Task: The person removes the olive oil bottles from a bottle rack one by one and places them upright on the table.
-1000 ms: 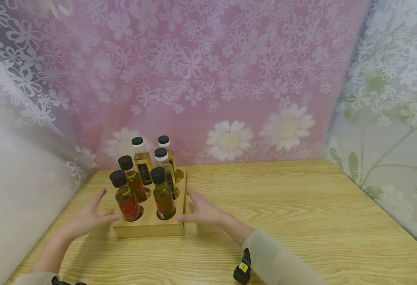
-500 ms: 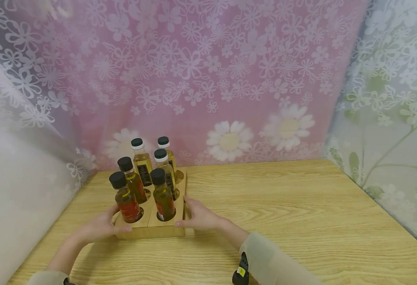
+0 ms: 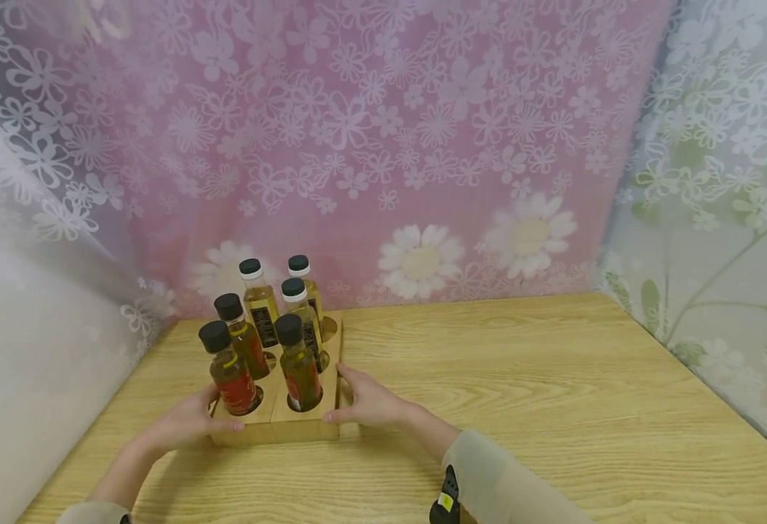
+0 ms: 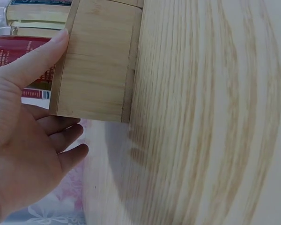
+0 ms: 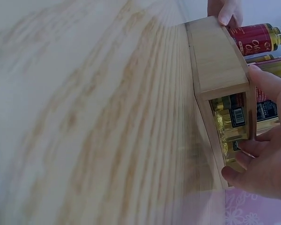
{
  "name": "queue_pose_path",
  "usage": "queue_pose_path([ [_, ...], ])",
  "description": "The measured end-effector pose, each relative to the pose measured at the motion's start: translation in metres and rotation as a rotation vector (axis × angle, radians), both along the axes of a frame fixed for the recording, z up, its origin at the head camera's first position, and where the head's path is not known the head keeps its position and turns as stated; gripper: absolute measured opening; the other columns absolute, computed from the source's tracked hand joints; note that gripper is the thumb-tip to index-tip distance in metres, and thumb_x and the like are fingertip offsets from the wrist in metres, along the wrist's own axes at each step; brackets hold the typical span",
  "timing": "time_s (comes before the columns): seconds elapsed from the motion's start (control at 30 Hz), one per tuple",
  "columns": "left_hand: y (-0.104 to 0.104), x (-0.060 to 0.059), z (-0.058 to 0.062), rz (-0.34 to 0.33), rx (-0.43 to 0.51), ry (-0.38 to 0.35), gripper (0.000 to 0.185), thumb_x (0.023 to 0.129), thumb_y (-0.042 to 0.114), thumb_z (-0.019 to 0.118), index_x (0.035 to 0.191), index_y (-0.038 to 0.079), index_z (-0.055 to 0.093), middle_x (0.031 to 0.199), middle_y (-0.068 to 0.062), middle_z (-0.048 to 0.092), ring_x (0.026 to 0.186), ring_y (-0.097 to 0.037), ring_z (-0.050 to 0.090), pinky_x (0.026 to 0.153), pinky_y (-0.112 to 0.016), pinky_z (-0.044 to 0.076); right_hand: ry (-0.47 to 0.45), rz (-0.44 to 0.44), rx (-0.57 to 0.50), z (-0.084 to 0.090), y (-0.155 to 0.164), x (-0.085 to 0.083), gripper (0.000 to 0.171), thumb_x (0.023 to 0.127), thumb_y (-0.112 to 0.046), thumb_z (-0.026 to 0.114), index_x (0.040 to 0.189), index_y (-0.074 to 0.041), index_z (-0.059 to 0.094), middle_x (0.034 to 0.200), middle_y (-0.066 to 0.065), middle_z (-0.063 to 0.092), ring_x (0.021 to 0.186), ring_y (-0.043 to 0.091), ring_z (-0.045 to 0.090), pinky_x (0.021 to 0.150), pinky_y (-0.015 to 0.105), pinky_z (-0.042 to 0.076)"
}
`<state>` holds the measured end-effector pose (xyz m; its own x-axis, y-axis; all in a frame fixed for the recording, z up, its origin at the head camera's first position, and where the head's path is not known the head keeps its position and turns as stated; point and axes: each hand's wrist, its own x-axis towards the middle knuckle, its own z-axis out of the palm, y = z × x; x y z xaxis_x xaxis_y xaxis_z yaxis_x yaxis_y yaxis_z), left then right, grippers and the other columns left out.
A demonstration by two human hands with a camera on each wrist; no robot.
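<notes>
Both hands flank a wooden bottle rack [image 3: 305, 426] sitting at the near-left part of a pale wooden table [image 3: 521, 393].

Left hand [image 3: 187, 422]: forearm angled in from the lower left, palm against the rack's left side. Thumb laid over the near top edge, seen clearly in the left wrist view [image 4: 35, 61]; the other fingers curl along the side wall, gripping it.

Right hand [image 3: 367, 400]: forearm in a beige sleeve [image 3: 501, 484] reaching from the lower right, palm on the rack's right side. Thumb lies along the near corner; fingers [image 5: 246, 159] hook into the side cut-out, so this hand is clamped on the rack too.

Rack rests flat on the table. It holds six upright bottles with black caps: a red-labelled bottle [image 3: 229, 371] front left, a dark green-tinted bottle [image 3: 298, 364] front right, and yellow oil bottles [image 3: 259, 306] behind.

Around: a pink floral curtain [image 3: 383, 145] close behind the rack, a pale green floral curtain [image 3: 724, 218] along the right. A small black device with a yellow tag [image 3: 447, 496] sits at the right wrist.
</notes>
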<state>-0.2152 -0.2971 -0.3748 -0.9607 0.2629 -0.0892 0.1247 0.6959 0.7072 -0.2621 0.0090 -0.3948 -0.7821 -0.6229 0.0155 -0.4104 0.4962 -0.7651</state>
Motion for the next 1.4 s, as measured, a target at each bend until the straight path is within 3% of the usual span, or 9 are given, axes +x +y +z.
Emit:
queue_pose_path([
  [0.27,-0.002,-0.002,-0.002,0.003,0.071,0.005,0.088,0.075,0.026,0.076,0.137,-0.015,0.028,0.138,-0.038,0.028,0.125,-0.056,0.024,0.096,-0.065,0.026,-0.041,-0.016,-0.043,0.002,-0.003,0.002,0.091,0.081,-0.027,0.074,0.145,0.005,0.019,0.149,0.018,0.024,0.135,0.031,0.026,0.107,0.044,0.026],
  [0.43,-0.003,-0.004,-0.003,-0.028,0.112,0.000,0.084,0.075,0.023,0.076,0.137,-0.013,0.031,0.139,-0.035,0.030,0.126,-0.056,0.023,0.097,-0.065,0.025,-0.049,-0.025,-0.025,0.003,-0.001,0.003,0.091,0.080,-0.027,0.074,0.145,0.004,0.020,0.149,0.018,0.025,0.134,0.031,0.028,0.106,0.044,0.027],
  [0.8,0.001,-0.004,-0.003,-0.028,0.095,-0.009,0.084,0.076,0.024,0.075,0.138,-0.013,0.031,0.139,-0.034,0.032,0.125,-0.055,0.028,0.096,-0.064,0.029,-0.045,-0.008,-0.004,0.000,0.011,-0.004,0.093,0.079,-0.033,0.074,0.147,-0.002,0.020,0.149,0.013,0.027,0.134,0.030,0.028,0.105,0.046,0.030],
  [1.03,0.014,-0.005,0.001,-0.034,0.097,0.006,0.086,0.074,0.025,0.077,0.137,-0.013,0.033,0.137,-0.033,0.035,0.125,-0.052,0.030,0.097,-0.062,0.028,-0.034,-0.005,-0.003,0.000,0.023,-0.004,0.092,0.080,-0.032,0.074,0.147,-0.001,0.019,0.149,0.014,0.028,0.135,0.030,0.026,0.106,0.046,0.028],
  [1.4,0.039,-0.009,-0.003,-0.044,0.075,0.046,0.086,0.072,0.030,0.079,0.137,-0.008,0.037,0.135,-0.027,0.042,0.124,-0.046,0.037,0.096,-0.060,0.032,-0.064,-0.007,-0.031,0.003,0.054,-0.001,0.093,0.079,-0.032,0.074,0.147,0.001,0.019,0.148,0.017,0.027,0.136,0.033,0.022,0.106,0.051,0.024],
])
